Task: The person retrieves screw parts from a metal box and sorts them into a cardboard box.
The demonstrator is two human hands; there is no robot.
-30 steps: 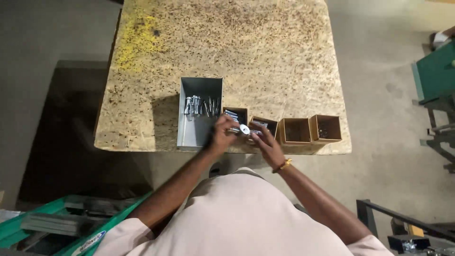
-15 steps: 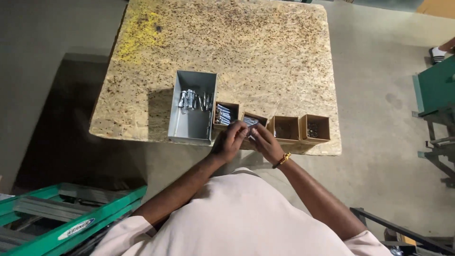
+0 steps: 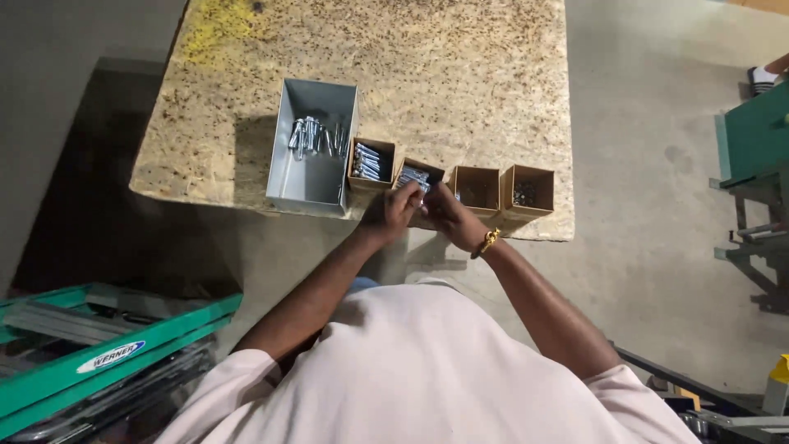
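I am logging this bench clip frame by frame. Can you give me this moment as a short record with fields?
surface: speckled stone table, seen from above
left hand: meets the right hand over the second cardboard box
right hand: fingers closed with the left around a small metal part, too small to identify
grey metal bin: holds silvery metal parts
cardboard boxes: four in a row right of the bin
wrist: gold bracelet on the right
floor, left: green ladder lying flat

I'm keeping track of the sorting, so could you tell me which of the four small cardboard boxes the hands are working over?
The second cardboard box from the left, next to the one beside the grey metal bin; both hands meet at its near edge.
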